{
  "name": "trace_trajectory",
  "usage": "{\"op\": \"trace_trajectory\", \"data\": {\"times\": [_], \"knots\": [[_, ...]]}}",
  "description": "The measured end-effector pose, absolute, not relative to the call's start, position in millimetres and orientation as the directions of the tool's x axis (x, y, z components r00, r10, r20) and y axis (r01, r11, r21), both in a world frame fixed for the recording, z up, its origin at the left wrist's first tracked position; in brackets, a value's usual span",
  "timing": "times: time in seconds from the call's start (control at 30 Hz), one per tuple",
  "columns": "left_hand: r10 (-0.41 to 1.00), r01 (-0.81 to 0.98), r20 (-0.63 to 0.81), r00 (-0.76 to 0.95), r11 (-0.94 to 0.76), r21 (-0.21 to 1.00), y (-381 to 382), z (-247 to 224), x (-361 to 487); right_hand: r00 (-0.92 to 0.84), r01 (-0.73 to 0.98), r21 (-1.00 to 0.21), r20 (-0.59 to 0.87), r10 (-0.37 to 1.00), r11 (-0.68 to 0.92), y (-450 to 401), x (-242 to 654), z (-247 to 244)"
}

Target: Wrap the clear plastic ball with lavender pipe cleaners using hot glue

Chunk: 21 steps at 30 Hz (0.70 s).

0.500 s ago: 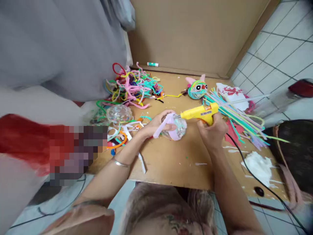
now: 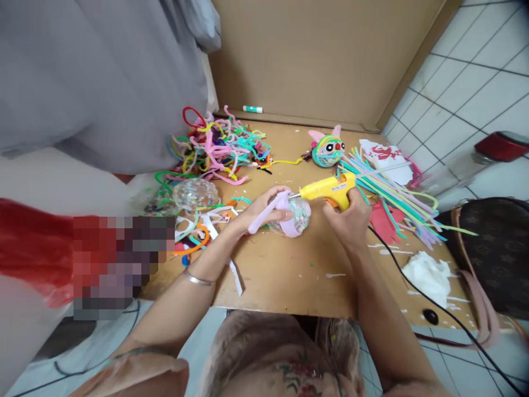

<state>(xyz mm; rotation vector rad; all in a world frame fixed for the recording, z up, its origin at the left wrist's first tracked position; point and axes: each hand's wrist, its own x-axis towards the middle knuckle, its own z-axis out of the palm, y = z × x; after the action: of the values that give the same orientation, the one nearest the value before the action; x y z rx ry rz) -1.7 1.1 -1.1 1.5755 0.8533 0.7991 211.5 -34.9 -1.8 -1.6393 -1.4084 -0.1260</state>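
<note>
Left fingers [image 2: 275,193] clasp a ball [image 2: 303,215], perhaps plastic; right fingers [image 2: 335,216], a glue gun [image 2: 326,191]; pipe cleaners [image 2: 215,148] beyond.

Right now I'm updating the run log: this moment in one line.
left hand: holds ball; right hand: holds glue gun; nozzle: at lilac strip

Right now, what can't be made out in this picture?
In the head view:
Ball, left part: hidden by the left hand and strip.
Glue gun, label: too small to read.
Glue gun, handle: mostly hidden by the right hand.
Bag, far side: cut off by the right edge.
</note>
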Motion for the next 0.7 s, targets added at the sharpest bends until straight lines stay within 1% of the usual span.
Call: {"op": "trace_trajectory", "data": {"times": [0.07, 0.1, 0.17, 0.23, 0.33, 0.43, 0.57, 0.7], "knots": [[0.865, 0.116, 0.034, 0.501, -0.106, 0.988, 1.8, -1.5, -2.2, 0.383, 0.701, -0.701, 0.526, 0.759, 0.131, -35.2, 210.5, 2.6], [0.864, 0.127, 0.02, 0.503, -0.097, 0.987, 2.3, -2.0, -2.5, 0.408, 0.648, -0.749, 0.495, 0.767, 0.138, -35.1, 211.0, 4.3], [0.867, 0.143, 0.037, 0.497, -0.124, 0.982, 3.4, -2.6, -3.2, 0.474, 0.599, -0.79, 0.481, 0.738, 0.129, -34.2, 214.8, 6.2], [0.859, 0.167, 0.061, 0.509, -0.168, 0.972, 4.3, -2.4, -3.7, 0.546, 0.618, -0.784, 0.485, 0.683, 0.063, -33.2, 222.0, 6.3], [0.856, 0.186, 0.059, 0.513, -0.178, 0.966, 4.1, -0.7, -3.7, 0.629, 0.664, -0.737, 0.462, 0.625, -0.123, -32.3, 236.3, 3.7], [0.861, 0.185, 0.047, 0.507, -0.162, 0.969, 2.9, 1.0, -2.8, 0.647, 0.686, -0.672, 0.39, 0.655, -0.279, -31.1, 250.3, -2.4], [0.863, 0.18, 0.037, 0.503, -0.147, 0.973, 2.5, 0.7, -2.0, 0.625, 0.732, -0.546, 0.3, 0.721, -0.408, -27.9, 261.8, -12.3], [0.864, 0.163, 0.034, 0.502, -0.133, 0.977, 4.1, -3.2, -2.2, 0.609, 0.77, -0.415, 0.256, 0.75, -0.484, -26.5, 262.5, -17.3]]}}
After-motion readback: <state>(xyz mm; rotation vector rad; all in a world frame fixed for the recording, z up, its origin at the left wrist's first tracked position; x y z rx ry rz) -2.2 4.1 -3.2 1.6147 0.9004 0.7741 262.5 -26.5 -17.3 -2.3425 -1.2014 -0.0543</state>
